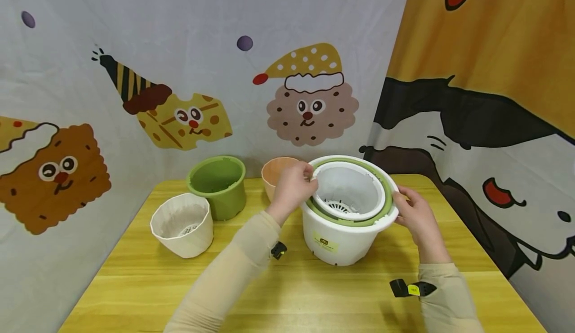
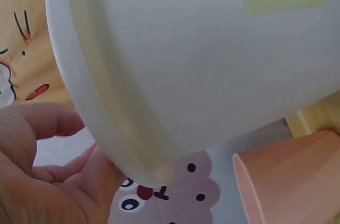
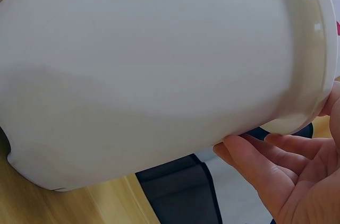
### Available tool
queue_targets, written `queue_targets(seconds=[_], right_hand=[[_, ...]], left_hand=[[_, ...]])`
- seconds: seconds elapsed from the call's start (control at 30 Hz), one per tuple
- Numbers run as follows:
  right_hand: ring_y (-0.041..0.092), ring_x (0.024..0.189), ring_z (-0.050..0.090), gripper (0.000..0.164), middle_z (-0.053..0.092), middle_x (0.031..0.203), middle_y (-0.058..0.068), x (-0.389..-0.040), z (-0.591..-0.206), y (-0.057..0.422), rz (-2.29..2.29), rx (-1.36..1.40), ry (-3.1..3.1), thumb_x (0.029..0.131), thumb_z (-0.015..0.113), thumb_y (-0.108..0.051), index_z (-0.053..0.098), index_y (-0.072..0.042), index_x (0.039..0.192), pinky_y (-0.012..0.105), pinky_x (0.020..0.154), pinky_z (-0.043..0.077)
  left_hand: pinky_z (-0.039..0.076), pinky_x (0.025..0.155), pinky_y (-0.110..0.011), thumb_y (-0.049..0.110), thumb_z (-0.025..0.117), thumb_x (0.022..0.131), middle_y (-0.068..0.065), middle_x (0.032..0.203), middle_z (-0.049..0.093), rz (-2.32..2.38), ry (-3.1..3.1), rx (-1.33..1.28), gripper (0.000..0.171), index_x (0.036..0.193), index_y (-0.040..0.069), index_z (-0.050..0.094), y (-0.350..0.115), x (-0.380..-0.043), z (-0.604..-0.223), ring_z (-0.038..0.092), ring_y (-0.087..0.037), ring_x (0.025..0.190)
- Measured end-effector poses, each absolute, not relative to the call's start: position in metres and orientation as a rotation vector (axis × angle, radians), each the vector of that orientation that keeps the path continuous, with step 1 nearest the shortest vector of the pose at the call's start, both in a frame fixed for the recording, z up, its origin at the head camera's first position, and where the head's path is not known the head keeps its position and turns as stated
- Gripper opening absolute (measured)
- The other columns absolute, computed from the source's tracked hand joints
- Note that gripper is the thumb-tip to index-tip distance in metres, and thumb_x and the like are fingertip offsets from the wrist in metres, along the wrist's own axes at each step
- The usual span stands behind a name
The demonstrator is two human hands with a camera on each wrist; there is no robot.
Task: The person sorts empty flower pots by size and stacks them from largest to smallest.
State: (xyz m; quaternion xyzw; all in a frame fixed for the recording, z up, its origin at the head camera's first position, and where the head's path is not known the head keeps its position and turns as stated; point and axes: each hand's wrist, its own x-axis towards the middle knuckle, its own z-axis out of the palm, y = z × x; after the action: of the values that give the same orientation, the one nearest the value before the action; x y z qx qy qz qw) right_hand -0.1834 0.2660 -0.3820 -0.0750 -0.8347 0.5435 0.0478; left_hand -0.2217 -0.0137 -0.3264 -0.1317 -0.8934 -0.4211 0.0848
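Nested set: large white pot [image 1: 355,243] outermost, green pot rim [image 1: 389,190] within it, small white pot [image 1: 352,188] innermost with slotted floor visible. Stack sits on the bench, right of centre in the head view, mouths facing up; round in plan, no long axis across the bench, own axis near vertical. Any tilt is too slight to call.

Key relation: stack lies between the two hands. Left hand [image 1: 294,185] at its left side, fingers curled inward over the outer edge and apparently pinching the small white pot's rim; exact contact partly hidden. Right hand [image 1: 418,215] grips the large white pot at its right edge, thumb on the rim, fingers beneath. Neither hand is clearly nearer; each is at its own side.

Surface: yellow wood-grain bench [image 1: 287,298]. Peach pot [image 1: 271,173] stands behind the left hand, partly covered by it. Well left of the stack: separate green pot [image 1: 226,200], with cream faceted pot [image 1: 195,233] just in front of it.

Room: cartoon-printed cloth [image 1: 202,23] hangs behind the bench; a second printed cloth, orange above [image 1: 516,38], at right.
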Motion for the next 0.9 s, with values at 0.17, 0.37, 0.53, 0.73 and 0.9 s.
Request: queue_targets(seconds=[0.17, 0.37, 0.53, 0.73, 0.9], right_hand=[[0.028, 0.107, 0.057, 0.067, 0.044, 0.141, 0.028, -0.184, -0.381, 0.266, 1.660, -0.229, -2.551, 0.104, 0.040, -0.045, 0.034, 0.002, 0.151, 0.018, 0.074, 0.056], [0.031, 0.110, 0.056, 0.068, 0.043, 0.142, 0.028, -0.183, -0.381, 0.266, 1.659, -0.237, -2.556, 0.103, 0.040, -0.046, 0.033, 0.002, 0.151, 0.018, 0.074, 0.055], [0.032, 0.112, 0.055, 0.068, 0.042, 0.143, 0.028, -0.183, -0.381, 0.266, 1.659, -0.235, -2.557, 0.103, 0.040, -0.046, 0.033, 0.002, 0.151, 0.019, 0.075, 0.056], [0.029, 0.109, 0.056, 0.068, 0.042, 0.143, 0.028, -0.183, -0.381, 0.266, 1.664, -0.231, -2.548, 0.104, 0.039, -0.045, 0.033, 0.002, 0.151, 0.018, 0.074, 0.055], [0.031, 0.111, 0.056, 0.068, 0.042, 0.144, 0.028, -0.183, -0.382, 0.266, 1.657, -0.242, -2.554, 0.103, 0.039, -0.046, 0.032, 0.001, 0.152, 0.018, 0.074, 0.055]], left_hand=[[0.056, 0.086, -0.035, 0.013, 0.067, 0.090, -0.011, 0.112, 0.070, -1.148, -2.731, -0.439, 0.028, 0.116, 0.000, 0.066, -0.014, -0.220, -0.325, 0.065, -0.023, 0.102], [0.055, 0.082, -0.032, 0.018, 0.065, 0.093, -0.008, 0.111, 0.070, -1.074, -2.748, -0.449, 0.026, 0.115, 0.004, 0.067, -0.015, -0.218, -0.323, 0.065, -0.020, 0.097], [0.056, 0.076, -0.035, 0.023, 0.063, 0.095, -0.005, 0.115, 0.070, -1.028, -2.707, -0.453, 0.031, 0.122, 0.009, 0.066, -0.021, -0.216, -0.319, 0.066, -0.021, 0.090], [0.050, 0.098, -0.039, 0.020, 0.066, 0.094, -0.008, 0.125, 0.066, -1.158, -2.685, -0.486, 0.032, 0.123, 0.006, 0.065, -0.029, -0.215, -0.318, 0.061, -0.025, 0.116], [0.051, 0.097, -0.040, 0.020, 0.067, 0.094, -0.008, 0.124, 0.066, -1.182, -2.701, -0.490, 0.032, 0.122, 0.005, 0.065, -0.033, -0.214, -0.321, 0.061, -0.027, 0.115]])
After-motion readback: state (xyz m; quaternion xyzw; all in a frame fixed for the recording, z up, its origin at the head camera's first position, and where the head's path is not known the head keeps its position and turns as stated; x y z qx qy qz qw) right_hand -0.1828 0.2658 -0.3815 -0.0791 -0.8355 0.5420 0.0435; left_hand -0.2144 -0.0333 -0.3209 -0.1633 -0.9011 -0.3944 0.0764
